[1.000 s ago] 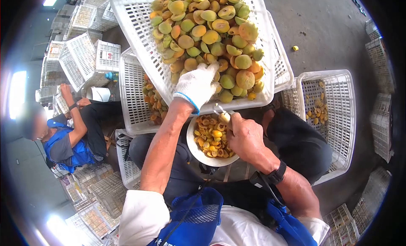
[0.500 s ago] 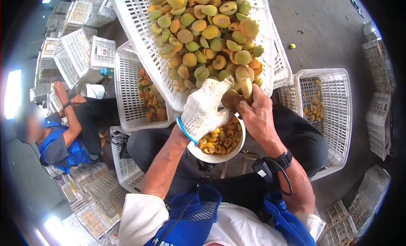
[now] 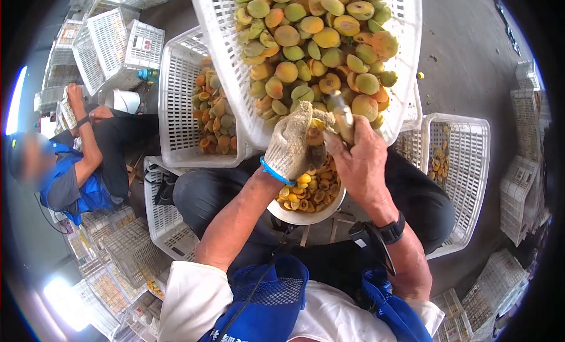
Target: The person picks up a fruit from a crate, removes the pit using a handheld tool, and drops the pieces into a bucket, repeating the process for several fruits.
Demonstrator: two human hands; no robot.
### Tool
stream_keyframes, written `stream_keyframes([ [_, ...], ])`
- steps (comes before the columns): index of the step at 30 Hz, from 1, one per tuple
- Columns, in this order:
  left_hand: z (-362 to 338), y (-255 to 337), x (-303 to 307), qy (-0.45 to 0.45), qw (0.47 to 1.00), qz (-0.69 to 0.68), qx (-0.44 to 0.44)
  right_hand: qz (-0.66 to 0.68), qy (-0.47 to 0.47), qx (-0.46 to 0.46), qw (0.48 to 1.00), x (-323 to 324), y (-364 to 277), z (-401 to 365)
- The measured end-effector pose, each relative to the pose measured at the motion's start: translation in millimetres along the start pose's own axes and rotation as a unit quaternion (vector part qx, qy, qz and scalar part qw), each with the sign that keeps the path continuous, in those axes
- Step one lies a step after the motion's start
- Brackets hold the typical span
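Observation:
My left hand [image 3: 289, 143], in a whitish knitted glove with a blue cuff, is closed around a cut apricot [image 3: 316, 130], whose open face shows yellow and brown. Close beside it, my bare right hand [image 3: 362, 162] grips a short tool [image 3: 342, 115] with a pale body and a metallic end. Its working tip cannot be made out. Both hands are over a white bucket [image 3: 303, 218] of cut orange-yellow fruit pieces. Just beyond them stands a white crate [image 3: 220, 65] heaped with green and yellow apricots [image 3: 312, 39].
Another crate [image 3: 172, 100] at left holds more fruit. The crate [image 3: 479, 159] at right holds orange pieces. A co-worker [image 3: 73, 171] in a blue vest sits at far left near a white bucket [image 3: 125, 100]. Stacked crates [image 3: 103, 42] line the sides.
The view has shifted, so the crates sit farther right. My right hand has turned the tool, its metallic end now pointing away from me. The cut face of the fruit in my left hand now shows.

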State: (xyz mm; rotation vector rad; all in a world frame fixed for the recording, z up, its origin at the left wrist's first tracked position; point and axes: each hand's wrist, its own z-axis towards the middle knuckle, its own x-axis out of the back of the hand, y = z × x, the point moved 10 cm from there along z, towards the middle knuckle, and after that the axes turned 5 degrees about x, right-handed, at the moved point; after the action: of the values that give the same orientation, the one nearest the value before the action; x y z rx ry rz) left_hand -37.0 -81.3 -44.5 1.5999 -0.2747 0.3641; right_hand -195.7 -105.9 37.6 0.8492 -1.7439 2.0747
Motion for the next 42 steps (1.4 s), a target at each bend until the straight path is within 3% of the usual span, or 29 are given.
stream_keyframes([
  [1,3.3,-9.6,-1.3,-0.025,0.949,-0.273,0.155,0.016,0.005,0.01,1.0,2.6,-3.2,1.0],
  [2,-3.8,-15.9,-17.4,-0.05,0.802,-0.52,0.29,0.017,0.003,0.018,1.0,3.3,-3.3,0.5],
  [3,-4.5,-9.3,-16.2,-0.107,0.771,-0.559,0.286,0.004,-0.027,0.014,1.0,-1.6,0.2,-1.9],
  [4,-4.0,-6.5,-16.5,-0.104,0.771,-0.561,0.282,-0.01,-0.056,0.01,0.998,-8.4,2.9,-5.3],
  [6,-2.3,-11.5,-4.3,0.001,0.835,-0.476,0.277,-0.049,-0.071,0.02,0.996,-17.9,3.0,-12.9],
  [8,-2.9,-3.0,-2.6,-0.014,0.849,-0.463,0.255,-0.111,-0.115,-0.002,0.987,-28.1,4.9,-19.2],
  [10,1.3,8.4,5.9,0.014,0.913,-0.355,0.198,-0.126,-0.132,-0.009,0.983,-32.3,7.8,-21.6],
  [14,-1.0,-0.4,-7.5,-0.009,0.885,-0.422,0.196,-0.139,-0.149,0.001,0.979,-37.8,9.0,-22.9],
  [16,0.1,14.8,2.4,0.042,0.94,-0.327,0.091,-0.138,-0.14,0.0,0.981,-40.0,11.5,-25.3],
  [18,-0.8,11.4,1.6,0.068,0.947,-0.297,0.105,-0.136,-0.141,-0.004,0.981,-42.8,12.8,-25.5],
  [21,1.6,20.4,7.8,0.084,0.983,-0.155,0.052,-0.149,-0.157,-0.007,0.976,-47.0,11.2,-26.2],
  [24,4.3,20.8,8.3,0.094,0.973,-0.208,0.038,-0.176,-0.126,0.013,0.976,-44.0,4.9,-26.0],
  [26,3.5,6.2,4.6,0.072,0.941,-0.309,0.114,-0.189,-0.138,-0.007,0.972,-39.1,4.9,-24.7],
  [28,2.8,3.5,4.0,0.06,0.928,-0.355,0.094,-0.173,-0.132,-0.011,0.976,-37.5,5.2,-21.6],
  [32,1.4,-4.9,2.8,0.066,0.925,-0.359,0.106,-0.161,-0.097,-0.046,0.981,-22.9,11.5,-17.7],
  [35,2.7,-8.0,-1.4,0.063,0.913,-0.384,0.122,-0.169,-0.097,0.001,0.981,-28.0,4.0,-21.3],
  [42,-1.1,13.3,-4.8,0.075,0.954,-0.286,0.05,-0.197,-0.126,-0.017,0.972,-43.1,8.9,-25.8],
])
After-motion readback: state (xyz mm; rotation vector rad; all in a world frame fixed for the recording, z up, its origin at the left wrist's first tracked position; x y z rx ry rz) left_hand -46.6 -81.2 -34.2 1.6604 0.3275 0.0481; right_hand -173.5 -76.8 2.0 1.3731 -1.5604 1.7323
